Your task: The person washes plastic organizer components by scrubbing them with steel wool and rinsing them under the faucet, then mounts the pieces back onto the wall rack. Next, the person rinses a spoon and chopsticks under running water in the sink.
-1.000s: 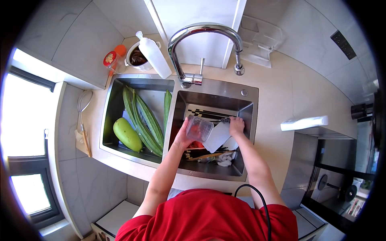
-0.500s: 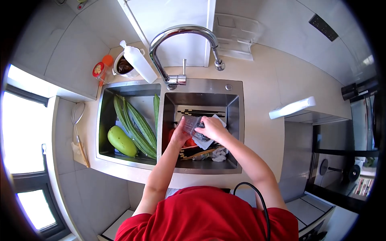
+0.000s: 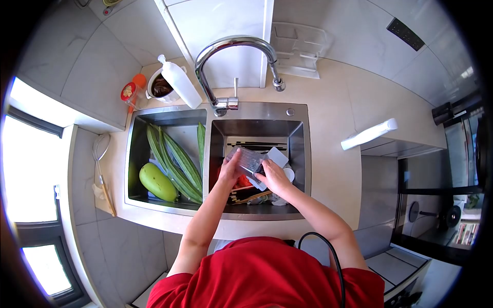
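Note:
Over the right sink basin [image 3: 300,169], my left hand [image 3: 229,168] grips the left side of a clear plastic container [image 3: 250,160]. My right hand [image 3: 272,176] is closed at the container's right side, with something dark and small at its fingertips that I cannot make out. Beneath the hands lie a white board-like piece [image 3: 277,156], dark chopsticks [image 3: 262,144] at the back, red items [image 3: 242,181] and light wooden sticks [image 3: 251,198] near the front. A round white object [image 3: 289,174] is just right of my right hand.
The left basin [image 3: 134,190] holds a green gourd [image 3: 157,182] and long ridged gourds [image 3: 179,161]. Behind stand the faucet [image 3: 226,104], a white bottle [image 3: 181,83], a pot [image 3: 153,92] and a red-lidded jar [image 3: 129,93]. A whisk [image 3: 102,174] lies left, a white object [image 3: 368,134] right.
My right hand has left the items at the basin's right side and come to the container. The container is turned differently between my hands. The camera view has shifted.

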{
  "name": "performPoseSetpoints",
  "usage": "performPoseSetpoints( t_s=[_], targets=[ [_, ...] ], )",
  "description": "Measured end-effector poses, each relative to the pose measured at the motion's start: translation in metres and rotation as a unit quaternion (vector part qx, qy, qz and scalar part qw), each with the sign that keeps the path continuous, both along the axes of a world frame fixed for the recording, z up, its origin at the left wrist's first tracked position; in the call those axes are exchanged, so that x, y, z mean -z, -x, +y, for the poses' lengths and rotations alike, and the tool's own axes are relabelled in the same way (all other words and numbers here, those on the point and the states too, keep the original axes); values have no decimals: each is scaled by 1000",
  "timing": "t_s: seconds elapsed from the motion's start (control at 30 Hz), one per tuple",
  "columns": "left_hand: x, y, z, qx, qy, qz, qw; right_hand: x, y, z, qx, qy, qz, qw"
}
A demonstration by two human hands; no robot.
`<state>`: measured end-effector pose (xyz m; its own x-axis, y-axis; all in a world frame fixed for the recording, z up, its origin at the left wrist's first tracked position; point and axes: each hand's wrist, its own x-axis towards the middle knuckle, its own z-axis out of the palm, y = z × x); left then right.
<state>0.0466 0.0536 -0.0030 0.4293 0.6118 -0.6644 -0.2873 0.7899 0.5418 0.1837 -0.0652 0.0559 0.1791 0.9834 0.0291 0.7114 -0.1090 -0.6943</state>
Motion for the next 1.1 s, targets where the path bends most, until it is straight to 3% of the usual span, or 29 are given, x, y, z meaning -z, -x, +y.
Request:
performPoseSetpoints(
  t_s=[0.07,0.13,0.17,0.2,0.23,0.27,0.33,0.37,0.4,0.43,0.47,0.5,0.57,0.7,0.73,0.77,0.8,0.83,0.9,0.93,0.97,1.0,1.03,1.1],
  targets=[
    [-6,-2,0,30,-10,27,999,14,1,0,0,-46,7,999],
    [-20,-6,-7,82,5,25,996,26,9,7,99,37,200,974],
    [-30,-10,-12,133,21,23,991,29,12,10,100,35,200,974],
    [-56,-18,-19,136,0,98,986,29,16,13,144,25,420,896],
    [-56,-17,-16,138,-2,99,986,30,18,15,179,13,617,766],
    [-56,-17,-13,142,-14,61,988,30,17,14,165,-8,641,750],
    [-60,-19,-7,156,-48,-4,987,0,20,15,154,-55,601,782],
    [-62,-20,-2,157,-49,-4,986,-11,22,14,142,-99,560,810],
    [-65,-21,3,175,-74,16,982,-8,17,13,109,-78,464,875],
    [-73,-22,7,193,-99,37,975,3,13,13,110,-79,464,876],
    [-81,-21,8,201,-99,62,973,15,10,15,56,-122,301,944],
    [-82,-20,7,201,-101,62,972,12,9,18,0,-162,127,979],
    [-84,-18,3,173,-51,67,981,5,10,19,-19,-183,114,976],
    [-87,-21,-5,151,-62,42,986,-9,12,21,13,-172,27,985],
    [-84,-23,-6,142,-85,55,985,-17,14,22,91,-113,397,906],
    [-82,-24,-7,134,-109,68,983,-21,14,22,157,-35,705,691],
    [-89,-27,-7,123,-121,38,984,-24,14,21,168,-40,738,652],
    [-94,-29,-5,120,-122,35,985,-28,12,19,166,-40,736,656],
    [-102,-25,-4,133,-123,-12,983,-38,16,9,162,-8,643,749],
    [-108,-25,-6,127,-137,13,982,-42,10,10,98,18,445,890],
    [-108,-24,-6,128,-138,12,982,-32,6,12,98,16,444,890],
    [-109,-23,-6,135,-139,41,980,-26,3,17,27,-99,253,962],
    [-109,-21,-8,142,-138,72,978,-20,3,20,-45,-207,47,976],
    [-113,-18,-12,154,-140,85,974,-18,10,13,-29,-179,83,980]
  ],
)
